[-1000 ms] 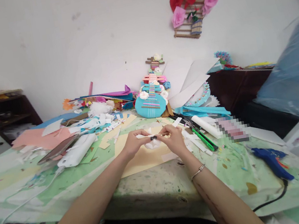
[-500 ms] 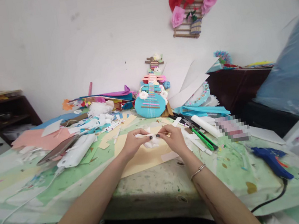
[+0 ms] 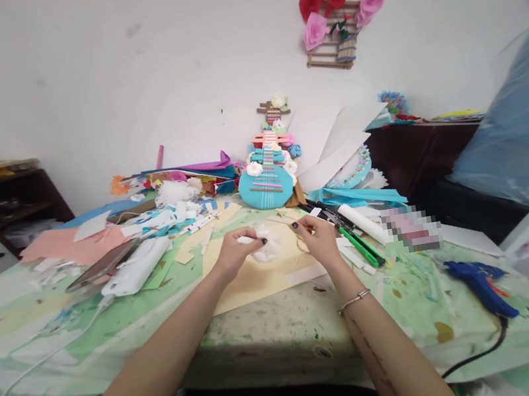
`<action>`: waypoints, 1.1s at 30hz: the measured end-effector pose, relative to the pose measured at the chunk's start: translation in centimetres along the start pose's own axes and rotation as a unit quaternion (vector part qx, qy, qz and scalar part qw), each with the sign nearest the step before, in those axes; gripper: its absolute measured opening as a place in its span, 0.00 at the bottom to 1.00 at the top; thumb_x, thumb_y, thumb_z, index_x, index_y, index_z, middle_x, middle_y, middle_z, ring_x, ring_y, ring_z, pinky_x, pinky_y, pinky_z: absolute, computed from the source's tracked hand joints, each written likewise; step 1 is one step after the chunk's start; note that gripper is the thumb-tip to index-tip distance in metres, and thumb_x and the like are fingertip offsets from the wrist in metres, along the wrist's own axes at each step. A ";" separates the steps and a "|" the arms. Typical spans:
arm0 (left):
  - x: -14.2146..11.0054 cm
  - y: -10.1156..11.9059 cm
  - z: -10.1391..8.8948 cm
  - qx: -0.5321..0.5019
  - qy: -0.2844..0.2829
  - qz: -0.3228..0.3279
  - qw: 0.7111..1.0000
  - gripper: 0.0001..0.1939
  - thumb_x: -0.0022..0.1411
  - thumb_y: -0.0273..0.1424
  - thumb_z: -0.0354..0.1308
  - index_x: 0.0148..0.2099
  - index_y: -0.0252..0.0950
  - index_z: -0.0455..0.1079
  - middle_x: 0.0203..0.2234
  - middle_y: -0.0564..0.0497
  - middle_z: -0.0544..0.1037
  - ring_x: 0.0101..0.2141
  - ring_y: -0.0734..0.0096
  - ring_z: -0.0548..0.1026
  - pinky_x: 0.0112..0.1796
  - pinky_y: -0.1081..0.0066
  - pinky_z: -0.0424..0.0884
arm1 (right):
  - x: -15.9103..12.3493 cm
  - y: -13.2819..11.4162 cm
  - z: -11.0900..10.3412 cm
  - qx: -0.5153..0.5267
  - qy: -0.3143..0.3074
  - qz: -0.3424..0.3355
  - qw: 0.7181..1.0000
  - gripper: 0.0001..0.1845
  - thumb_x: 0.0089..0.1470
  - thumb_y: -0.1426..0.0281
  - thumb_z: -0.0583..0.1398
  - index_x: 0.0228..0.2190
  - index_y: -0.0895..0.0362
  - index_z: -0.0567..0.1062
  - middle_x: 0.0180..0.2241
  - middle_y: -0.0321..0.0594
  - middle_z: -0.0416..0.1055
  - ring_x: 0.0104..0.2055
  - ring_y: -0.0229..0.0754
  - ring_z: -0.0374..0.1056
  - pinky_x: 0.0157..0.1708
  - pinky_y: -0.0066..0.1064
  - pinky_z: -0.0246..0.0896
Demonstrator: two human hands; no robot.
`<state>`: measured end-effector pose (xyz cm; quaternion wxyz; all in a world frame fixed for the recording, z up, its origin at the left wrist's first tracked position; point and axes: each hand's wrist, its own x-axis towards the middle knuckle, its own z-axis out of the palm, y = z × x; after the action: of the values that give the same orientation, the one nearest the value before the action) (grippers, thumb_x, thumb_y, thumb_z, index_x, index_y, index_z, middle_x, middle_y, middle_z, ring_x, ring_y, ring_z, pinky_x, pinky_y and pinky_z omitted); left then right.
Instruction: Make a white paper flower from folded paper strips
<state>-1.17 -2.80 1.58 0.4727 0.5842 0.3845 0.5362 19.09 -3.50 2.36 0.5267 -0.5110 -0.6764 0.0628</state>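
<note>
My left hand (image 3: 239, 254) pinches the edge of a crumpled white tissue-paper flower (image 3: 268, 248) between thumb and finger. To its right, my right hand (image 3: 320, 237) is closed in a pinch on a thin yellowish string (image 3: 299, 246), whose strands show at the fingertips and below them. Both hands are just above a pale yellow sheet of paper (image 3: 248, 283). Behind them a blue paper guitar (image 3: 265, 188) with white flowers leans upright near the wall.
On the right lie a green cutter (image 3: 360, 246), a white roll (image 3: 363, 222) and a blue glue gun (image 3: 482, 284) with a black cord. At left are a white power bank (image 3: 135, 266) with its cable, a phone (image 3: 102, 265) and paper scraps (image 3: 83, 243).
My hands, close together at the white flower before, are now apart. The right hand has moved right and slightly up, and the string now shows; the left keeps hold of the flower.
</note>
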 end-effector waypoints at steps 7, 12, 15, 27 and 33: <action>-0.1 -0.2 0.1 0.016 -0.029 0.011 0.999 0.11 0.40 0.33 0.66 0.26 0.32 0.69 0.21 0.54 0.72 0.24 0.73 0.70 0.26 0.75 0.62 | 0.1 0.4 0.4 0.075 0.007 0.065 0.995 0.23 0.52 0.54 0.51 0.22 0.59 0.74 0.16 0.34 0.61 0.21 0.35 0.55 0.21 0.26 0.47; -0.4 -0.1 0.4 0.016 -0.065 -0.009 0.998 0.11 0.40 0.32 0.66 0.27 0.32 0.72 0.19 0.54 0.72 0.21 0.76 0.68 0.24 0.76 0.61 | -0.3 0.3 1.4 0.093 -0.066 0.065 0.991 0.18 0.47 0.55 0.57 0.22 0.58 0.72 0.16 0.31 0.56 0.19 0.33 0.51 0.20 0.25 0.44; -0.5 0.0 0.5 0.015 -0.083 -0.015 0.996 0.10 0.41 0.31 0.66 0.28 0.32 0.73 0.20 0.53 0.73 0.22 0.75 0.69 0.25 0.76 0.61 | -0.4 -0.1 1.5 0.114 -0.098 0.045 0.988 0.18 0.48 0.56 0.56 0.22 0.58 0.72 0.17 0.32 0.57 0.20 0.33 0.51 0.20 0.25 0.44; -0.6 -0.1 0.6 0.034 -0.107 -0.003 0.994 0.09 0.43 0.32 0.65 0.28 0.32 0.73 0.22 0.52 0.73 0.23 0.75 0.68 0.26 0.76 0.61 | -1.1 -1.3 1.5 0.103 -0.189 0.012 0.976 0.14 0.45 0.58 0.60 0.25 0.57 0.75 0.18 0.32 0.63 0.21 0.33 0.54 0.20 0.24 0.46; -0.6 0.0 0.7 0.039 -0.121 -0.010 0.992 0.10 0.43 0.34 0.65 0.28 0.33 0.73 0.21 0.53 0.73 0.23 0.75 0.68 0.25 0.76 0.61 | -1.2 -1.4 1.7 0.089 -0.157 -0.008 0.984 0.11 0.44 0.61 0.61 0.25 0.56 0.75 0.21 0.34 0.66 0.22 0.34 0.56 0.21 0.25 0.49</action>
<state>-0.60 -3.45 1.41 0.4975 0.6590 0.3512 0.4415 16.80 -4.28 1.72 0.4578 -0.4405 -0.7464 0.1981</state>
